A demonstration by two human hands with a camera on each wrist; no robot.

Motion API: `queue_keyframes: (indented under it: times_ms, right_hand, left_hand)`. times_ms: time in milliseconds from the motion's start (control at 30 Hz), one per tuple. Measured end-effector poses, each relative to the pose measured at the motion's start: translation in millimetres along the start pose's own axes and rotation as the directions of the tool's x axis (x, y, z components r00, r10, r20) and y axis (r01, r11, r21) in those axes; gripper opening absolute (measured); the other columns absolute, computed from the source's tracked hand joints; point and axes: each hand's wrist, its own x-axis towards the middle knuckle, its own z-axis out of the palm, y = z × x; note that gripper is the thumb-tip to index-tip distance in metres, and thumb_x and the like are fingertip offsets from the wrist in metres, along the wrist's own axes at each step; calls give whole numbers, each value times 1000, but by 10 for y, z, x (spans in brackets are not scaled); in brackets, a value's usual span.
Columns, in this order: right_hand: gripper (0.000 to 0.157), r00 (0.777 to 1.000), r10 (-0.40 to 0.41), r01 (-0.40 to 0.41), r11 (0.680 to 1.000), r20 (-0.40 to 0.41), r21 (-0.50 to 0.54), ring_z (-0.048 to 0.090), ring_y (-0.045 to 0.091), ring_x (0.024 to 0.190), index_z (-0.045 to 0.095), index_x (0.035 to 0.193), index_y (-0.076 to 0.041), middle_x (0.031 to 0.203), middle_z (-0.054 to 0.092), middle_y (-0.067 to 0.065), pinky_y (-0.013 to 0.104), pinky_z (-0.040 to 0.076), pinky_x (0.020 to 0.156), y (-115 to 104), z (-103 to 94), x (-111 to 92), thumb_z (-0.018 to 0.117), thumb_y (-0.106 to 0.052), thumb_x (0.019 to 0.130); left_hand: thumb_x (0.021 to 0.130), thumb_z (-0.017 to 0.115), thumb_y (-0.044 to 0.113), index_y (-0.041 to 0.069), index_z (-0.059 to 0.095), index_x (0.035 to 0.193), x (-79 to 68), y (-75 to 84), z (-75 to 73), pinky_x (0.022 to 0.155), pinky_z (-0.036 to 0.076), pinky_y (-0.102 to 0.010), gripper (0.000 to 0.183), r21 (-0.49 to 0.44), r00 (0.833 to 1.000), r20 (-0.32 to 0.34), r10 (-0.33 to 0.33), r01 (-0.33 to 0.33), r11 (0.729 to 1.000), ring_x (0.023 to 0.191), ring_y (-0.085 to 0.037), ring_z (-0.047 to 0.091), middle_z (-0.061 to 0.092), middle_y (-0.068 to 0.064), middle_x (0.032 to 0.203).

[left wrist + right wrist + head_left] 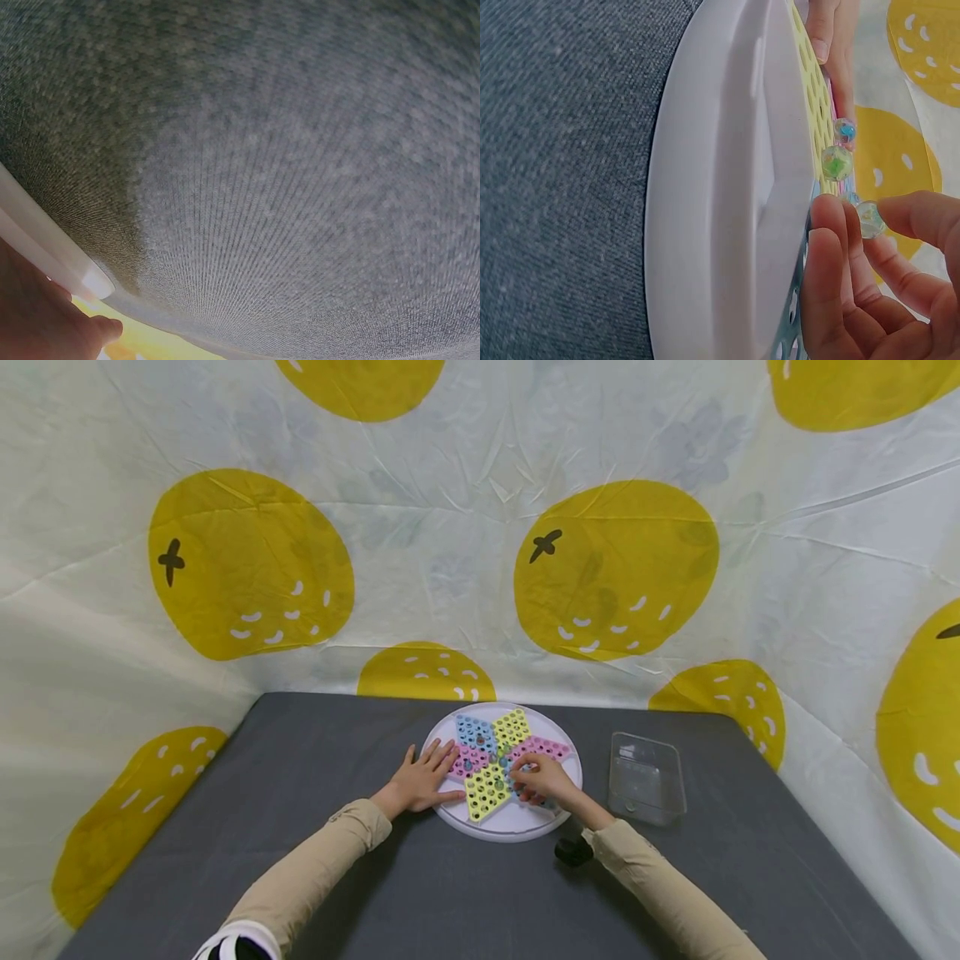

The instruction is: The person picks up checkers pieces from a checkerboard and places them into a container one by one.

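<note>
A round white Chinese checkers board point(510, 831) with a star of pink, yellow and blue holed sections lies on the table. My left hand point(423, 779) rests on its left edge, fingers spread. Over the star's right side, my right hand point(546, 781) pinches a clear marble point(870, 220) between thumb and finger, while its other fingers are against or close above the blue section. A green-centred marble point(837, 163) and a blue-centred marble point(845, 130) sit on the board beyond that hand. The left wrist view shows mostly tablecloth, with part of the left hand point(45, 322) at the board's rim.
To the right of the board stands a clear plastic box point(637, 777). A small black object point(573, 852) is beside the right wrist. Dark grey cloth point(465, 893) covers the table, and a white curtain point(435, 568) with yellow fruit prints hangs behind it.
</note>
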Motion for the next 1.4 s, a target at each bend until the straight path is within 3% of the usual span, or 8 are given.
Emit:
queue_keyframes:
  times_ms: [300, 867, 1067, 1167, 1400]
  right_hand:
    - [18, 1000, 12, -12, 1000, -8, -19, 60, 14, 52, 59, 98, -6, 72, 66, 11, 29, 49, 48, -12, -40, -40, 58, -19, 86]
    - [23, 1000, 5, -5, 1000, -9, -5, 62, 19, 56, 57, 103, -1, 79, 66, 17, 34, 51, 50, -22, -189, -124, 56, -17, 86]
    - [22, 1000, -2, 2, 1000, -21, -16, 64, 23, 60, 56, 102, -1, 82, 66, 20, 37, 52, 53, -23, -278, -191, 55, -17, 87]
    - [22, 999, -8, 7, 1000, -48, -27, 64, 23, 60, 58, 101, -1, 82, 66, 21, 38, 52, 53, -19, -319, -222, 56, -18, 87]
    - [25, 997, -29, 26, 999, -70, -42, 66, 27, 63, 56, 104, 0, 82, 67, 22, 41, 52, 55, 45, -431, -307, 55, -19, 88]
  left_hand:
    - [83, 32, 68, 16, 12, 145, 16, -15, 35, 105, 14, -57, 83, 8, 1000, -2, 1, -1, 1000, 140, -25, 9, 10, -2, 152]
    - [82, 31, 69, 19, 8, 145, 72, -38, 78, 107, 11, -55, 84, 22, 1000, 16, -15, 15, 1000, 140, -22, 5, 6, 2, 152]
    - [79, 25, 74, 21, 6, 145, 69, -60, 104, 107, 8, -56, 87, -32, 1000, 16, -2, 2, 999, 140, -22, 2, 2, 3, 152]
    - [77, 20, 78, 23, 3, 145, 65, -77, 129, 106, 5, -58, 90, -58, 1000, -15, 21, -21, 998, 140, -22, -1, -1, 4, 152]
    - [82, 31, 69, 19, 8, 145, 65, -56, 98, 107, 9, -55, 84, -18, 1000, 19, -3, 4, 1000, 140, -22, 3, 4, 1, 152]
